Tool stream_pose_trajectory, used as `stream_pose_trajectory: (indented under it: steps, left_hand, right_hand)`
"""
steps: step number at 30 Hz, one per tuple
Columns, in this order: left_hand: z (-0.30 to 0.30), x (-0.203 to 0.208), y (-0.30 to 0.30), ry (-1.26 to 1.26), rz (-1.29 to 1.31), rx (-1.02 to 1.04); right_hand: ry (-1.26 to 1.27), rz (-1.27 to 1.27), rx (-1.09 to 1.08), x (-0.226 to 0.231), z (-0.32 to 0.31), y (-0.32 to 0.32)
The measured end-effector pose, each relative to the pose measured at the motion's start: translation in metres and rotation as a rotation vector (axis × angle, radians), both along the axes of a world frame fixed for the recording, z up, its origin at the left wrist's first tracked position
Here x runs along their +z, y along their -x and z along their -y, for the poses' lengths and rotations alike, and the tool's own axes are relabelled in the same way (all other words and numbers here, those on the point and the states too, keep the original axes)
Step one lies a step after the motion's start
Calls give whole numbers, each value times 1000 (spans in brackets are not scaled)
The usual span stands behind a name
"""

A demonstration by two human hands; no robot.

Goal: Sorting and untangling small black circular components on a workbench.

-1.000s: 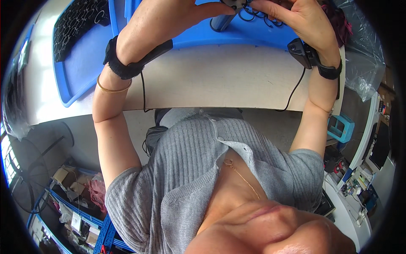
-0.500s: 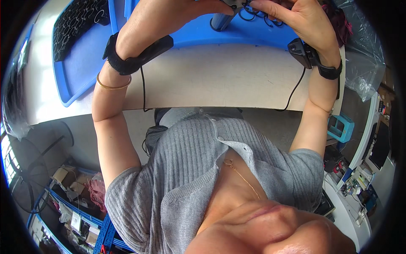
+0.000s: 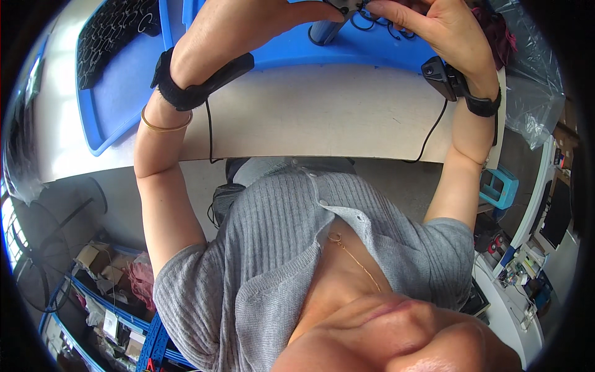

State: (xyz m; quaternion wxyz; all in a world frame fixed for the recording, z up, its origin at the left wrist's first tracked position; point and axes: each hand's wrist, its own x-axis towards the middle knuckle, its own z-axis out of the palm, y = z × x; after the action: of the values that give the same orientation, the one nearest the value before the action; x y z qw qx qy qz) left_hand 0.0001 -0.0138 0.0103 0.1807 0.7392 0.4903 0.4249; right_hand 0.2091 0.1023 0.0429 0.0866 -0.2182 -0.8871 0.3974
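At the top edge of the view, both hands meet over a blue tray (image 3: 279, 56). My left hand (image 3: 266, 15) reaches in with its thumb pressed at a small dark grey part (image 3: 352, 6); its other fingers lie beyond the picture. From the other side my right hand (image 3: 434, 22) pinches close to the same part, thumb against bent fingers. What kind of part it is cannot be made out. Just below it stands a dark cylindrical post (image 3: 323, 32). Several thin black rings (image 3: 364, 22) lie in the tray beside the post, near my right thumb.
A second blue tray (image 3: 114, 121) at the left holds many black ring-shaped parts (image 3: 114, 40). Both trays rest on a pale table (image 3: 322, 115). Cables hang from the black wrist devices (image 3: 441, 79). Clear plastic sheeting (image 3: 536, 93) is at the right, a shelf rack (image 3: 118, 297) lower left.
Almost nothing differs. Both hands stay at the small grey part, with only a very slight shift of the left hand and arm.
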Motion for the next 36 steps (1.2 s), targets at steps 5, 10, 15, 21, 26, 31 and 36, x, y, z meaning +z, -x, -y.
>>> stream_pose_trajectory:
  steps: [5, 10, 15, 21, 26, 31, 36]
  left_hand:
    - [3, 4, 0, 70, -42, 39]
    - [-3, -16, 7, -117, -29, -22]
    - [-7, -20, 9, -75, 17, -33]
    - [-4, -17, 9, -137, -14, -29]
    - [-6, -17, 10, -113, 8, -37]
    - [-4, -16, 7, -167, 38, -36]
    - [-5, -14, 10, -201, 84, -80]
  right_hand:
    - [-42, -25, 12, -7, -1, -3]
    - [-38, -14, 8, -4, -1, -1]
    - [-31, -37, 0, -15, -6, -3]
    - [28, 48, -59, 1, 3, 5]
    - [17, -23, -22, -7, -1, 0]
    - [52, -63, -19, -8, -1, -2]
    - [74, -112, -93, -4, 1, -4]
